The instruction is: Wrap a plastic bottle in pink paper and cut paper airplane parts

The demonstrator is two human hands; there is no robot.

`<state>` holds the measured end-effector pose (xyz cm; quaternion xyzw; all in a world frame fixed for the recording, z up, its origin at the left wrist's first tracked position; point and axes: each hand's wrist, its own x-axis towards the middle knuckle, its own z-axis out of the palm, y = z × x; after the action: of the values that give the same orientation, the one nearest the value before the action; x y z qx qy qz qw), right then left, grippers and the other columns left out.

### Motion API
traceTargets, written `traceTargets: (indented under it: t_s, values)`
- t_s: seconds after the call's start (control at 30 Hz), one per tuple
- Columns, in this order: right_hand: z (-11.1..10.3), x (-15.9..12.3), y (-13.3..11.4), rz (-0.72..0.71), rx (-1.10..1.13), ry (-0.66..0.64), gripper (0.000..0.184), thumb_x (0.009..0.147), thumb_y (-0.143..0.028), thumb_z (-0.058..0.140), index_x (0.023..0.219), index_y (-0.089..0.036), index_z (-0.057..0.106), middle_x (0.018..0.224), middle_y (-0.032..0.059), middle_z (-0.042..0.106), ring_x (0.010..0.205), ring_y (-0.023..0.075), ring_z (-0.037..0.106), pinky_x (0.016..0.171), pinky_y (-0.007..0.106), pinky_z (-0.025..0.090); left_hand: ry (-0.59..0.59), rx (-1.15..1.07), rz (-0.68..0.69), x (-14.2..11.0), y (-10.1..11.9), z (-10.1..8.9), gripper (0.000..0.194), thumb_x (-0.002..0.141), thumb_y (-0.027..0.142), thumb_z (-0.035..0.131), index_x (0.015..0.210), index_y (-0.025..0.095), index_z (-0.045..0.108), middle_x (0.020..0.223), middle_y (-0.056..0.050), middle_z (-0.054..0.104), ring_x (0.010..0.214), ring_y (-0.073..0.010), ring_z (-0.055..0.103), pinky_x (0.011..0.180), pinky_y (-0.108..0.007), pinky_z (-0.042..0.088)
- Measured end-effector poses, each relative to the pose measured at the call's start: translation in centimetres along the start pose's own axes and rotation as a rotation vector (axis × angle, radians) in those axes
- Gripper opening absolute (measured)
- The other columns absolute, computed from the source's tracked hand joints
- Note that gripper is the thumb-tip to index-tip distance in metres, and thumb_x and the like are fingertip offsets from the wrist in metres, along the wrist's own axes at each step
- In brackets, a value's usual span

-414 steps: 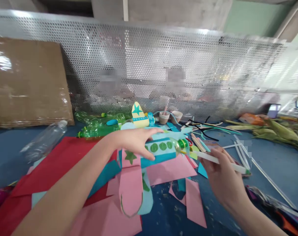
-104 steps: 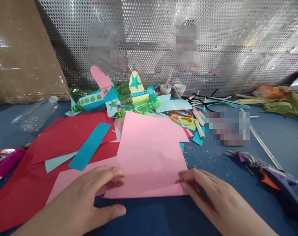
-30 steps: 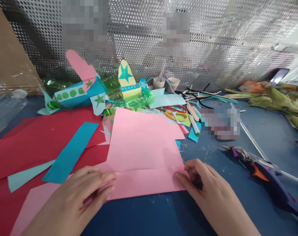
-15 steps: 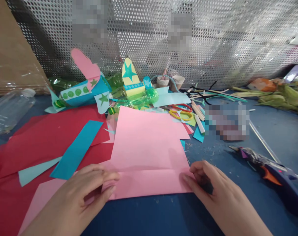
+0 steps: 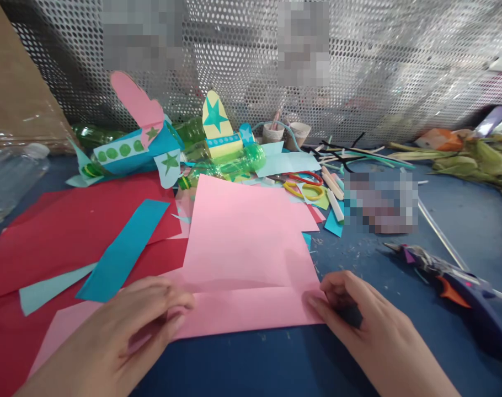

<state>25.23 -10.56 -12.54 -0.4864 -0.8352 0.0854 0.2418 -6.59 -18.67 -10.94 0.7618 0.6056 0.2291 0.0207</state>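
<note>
- Pink paper (image 5: 243, 237) flat on the blue table (image 5: 234, 366), centre front, directly between the hands; crosswise fold line near its front edge.
- Left hand (image 5: 139, 325): pinching the paper's near left corner, thumb low, fingers bent over it.
- Right hand (image 5: 358, 320): grasping the near right corner, thumb on top, other fingers curled at the side edge.
- Another pink sheet (image 5: 64, 325) partly under the left hand, lying over red paper (image 5: 89, 220).
- Blue strip (image 5: 122, 251) and pale blue strip (image 5: 54, 286) on the red paper, blue overlapping pale.
- Glue gun (image 5: 453, 295) on its side, right, nozzle toward the paper; clear stick (image 5: 441, 234) beyond it.
- White marker (image 5: 335, 205) right of the paper, touching a blue scrap.
- Scissors handles, red (image 5: 311, 175) and yellow (image 5: 309, 194), just beyond the paper's far right corner.
- Clear bottle (image 5: 11, 179) lying far left.
- Green bottle (image 5: 230, 165) lying behind the paper.
- Bottle plane (image 5: 131, 149), blue with pink wing, back left; yellow plane (image 5: 222, 144) right of it.
- 2 cups (image 5: 272, 135) side by side, back.
- Husks (image 5: 482, 165) far right, phone (image 5: 495, 120) behind.
- Cardboard (image 5: 19, 82) and metal mesh (image 5: 234, 60) at back.
</note>
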Motion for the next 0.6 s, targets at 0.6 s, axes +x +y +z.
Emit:
traceTargets:
  t_s: [0.6]
  values:
    - [-0.10, -0.16, 0.06, -0.079, -0.020, 0.006, 0.028, 0.101, -0.047, 0.038, 0.091, -0.026, 0.054, 0.074, -0.0021, 0.069, 0.063, 0.0146, 0.070, 0.055, 0.022, 0.054, -0.068, -0.074, 0.074, 0.77, 0.20, -0.51, 0.016, 0.097, 0.028, 0.051, 0.099, 0.029, 0.067, 0.089, 0.003, 0.071, 0.097, -0.0148, 0.065, 0.078, -0.021, 0.053]
